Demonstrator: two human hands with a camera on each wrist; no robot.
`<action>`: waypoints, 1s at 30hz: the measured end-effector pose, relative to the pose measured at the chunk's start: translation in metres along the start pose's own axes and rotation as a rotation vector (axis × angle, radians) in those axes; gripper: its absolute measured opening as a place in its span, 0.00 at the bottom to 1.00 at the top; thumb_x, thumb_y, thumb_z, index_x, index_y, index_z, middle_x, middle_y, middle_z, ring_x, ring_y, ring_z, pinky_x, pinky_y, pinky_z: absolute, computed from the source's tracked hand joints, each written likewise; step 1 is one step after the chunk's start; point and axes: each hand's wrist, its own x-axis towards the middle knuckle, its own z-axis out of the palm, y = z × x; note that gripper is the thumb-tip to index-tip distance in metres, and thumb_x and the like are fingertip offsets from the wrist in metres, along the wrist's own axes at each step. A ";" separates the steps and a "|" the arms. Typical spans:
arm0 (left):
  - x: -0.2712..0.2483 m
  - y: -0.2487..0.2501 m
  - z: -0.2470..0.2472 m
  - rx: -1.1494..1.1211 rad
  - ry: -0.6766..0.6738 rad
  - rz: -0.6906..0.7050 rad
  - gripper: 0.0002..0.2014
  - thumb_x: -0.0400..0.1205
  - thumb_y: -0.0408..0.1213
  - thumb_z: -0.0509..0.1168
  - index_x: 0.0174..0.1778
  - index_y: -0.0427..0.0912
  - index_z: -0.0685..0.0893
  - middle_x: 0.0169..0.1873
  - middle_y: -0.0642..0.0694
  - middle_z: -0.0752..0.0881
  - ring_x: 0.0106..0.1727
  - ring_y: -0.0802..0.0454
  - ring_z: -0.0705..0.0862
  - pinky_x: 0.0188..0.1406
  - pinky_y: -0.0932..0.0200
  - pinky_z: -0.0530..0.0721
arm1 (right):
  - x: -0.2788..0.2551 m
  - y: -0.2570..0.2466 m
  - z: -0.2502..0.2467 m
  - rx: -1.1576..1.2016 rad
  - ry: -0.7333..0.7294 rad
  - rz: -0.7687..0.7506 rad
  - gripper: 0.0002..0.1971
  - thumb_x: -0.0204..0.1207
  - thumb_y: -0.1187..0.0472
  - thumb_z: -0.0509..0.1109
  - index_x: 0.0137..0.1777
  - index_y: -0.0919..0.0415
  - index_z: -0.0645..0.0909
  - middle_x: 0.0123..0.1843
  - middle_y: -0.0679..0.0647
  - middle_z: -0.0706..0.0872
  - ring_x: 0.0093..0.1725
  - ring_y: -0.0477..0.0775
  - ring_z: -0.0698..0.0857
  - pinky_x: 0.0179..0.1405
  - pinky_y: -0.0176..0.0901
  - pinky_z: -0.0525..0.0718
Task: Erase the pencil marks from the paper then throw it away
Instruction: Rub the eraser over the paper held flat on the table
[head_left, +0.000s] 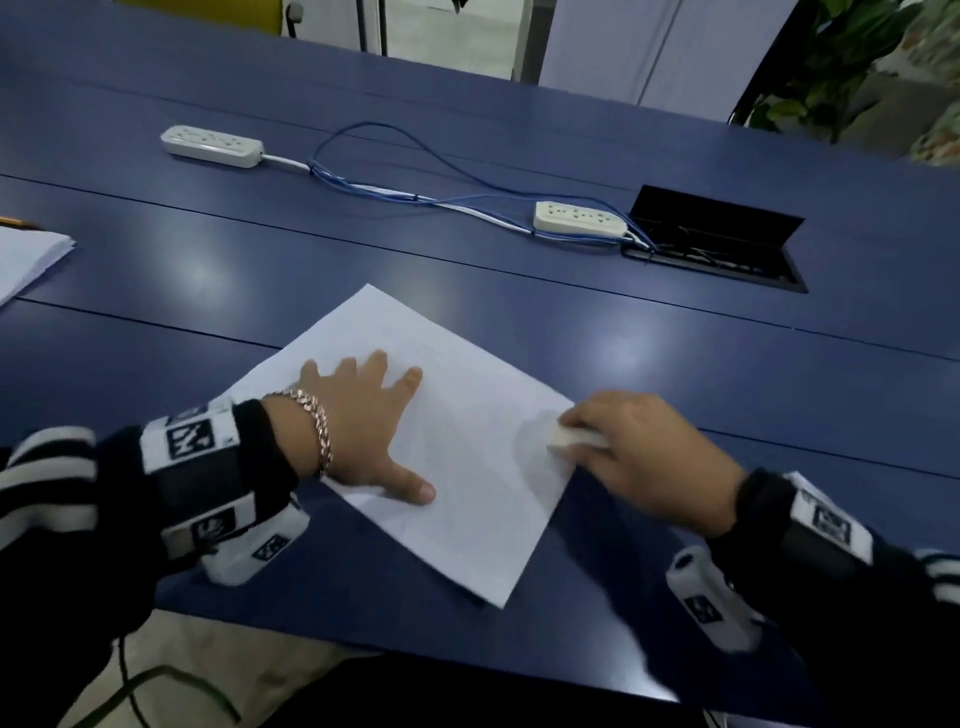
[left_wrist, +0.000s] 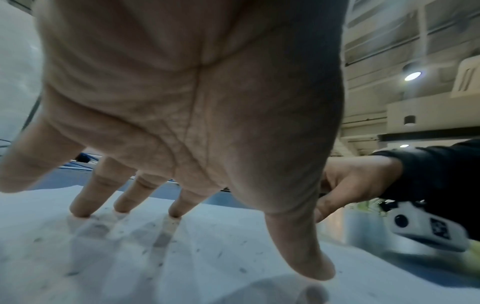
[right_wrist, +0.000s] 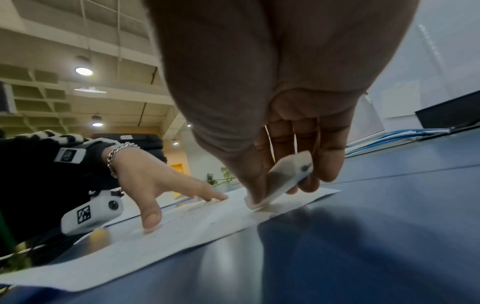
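- Paper (head_left: 457, 467): lies flat on the blue bench (head_left: 675, 364), turned at an angle, near the front edge.
- Left hand (head_left: 358, 426): palm down, fingers straight and spread, fingertips (left_wrist: 80, 211) pressing the sheet's left part; wrist raised off the sheet.
- Right hand (head_left: 649, 457): fingers curled, pinching a white eraser (right_wrist: 283, 179); eraser tilted, its lower end touching the sheet's right edge.
- Grey specks scattered over the sheet in the left wrist view.
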 end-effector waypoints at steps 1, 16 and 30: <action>-0.010 0.002 0.002 0.016 -0.008 0.023 0.71 0.61 0.90 0.58 0.91 0.54 0.35 0.92 0.38 0.42 0.91 0.35 0.52 0.86 0.28 0.55 | -0.007 -0.003 0.004 -0.009 -0.027 -0.013 0.18 0.83 0.39 0.63 0.60 0.50 0.83 0.52 0.46 0.85 0.53 0.53 0.85 0.54 0.51 0.84; -0.007 0.070 0.008 -0.048 0.119 0.430 0.69 0.64 0.86 0.64 0.92 0.55 0.36 0.91 0.55 0.35 0.92 0.38 0.38 0.89 0.29 0.46 | -0.013 -0.014 -0.010 -0.011 -0.062 0.036 0.11 0.78 0.45 0.71 0.57 0.45 0.86 0.48 0.40 0.83 0.49 0.45 0.83 0.50 0.42 0.81; 0.000 0.075 0.017 -0.028 0.069 0.358 0.77 0.57 0.89 0.64 0.90 0.54 0.29 0.89 0.60 0.28 0.91 0.42 0.32 0.87 0.24 0.46 | -0.012 -0.018 -0.001 -0.136 -0.109 -0.021 0.14 0.78 0.46 0.66 0.53 0.55 0.85 0.47 0.49 0.84 0.49 0.55 0.84 0.48 0.52 0.83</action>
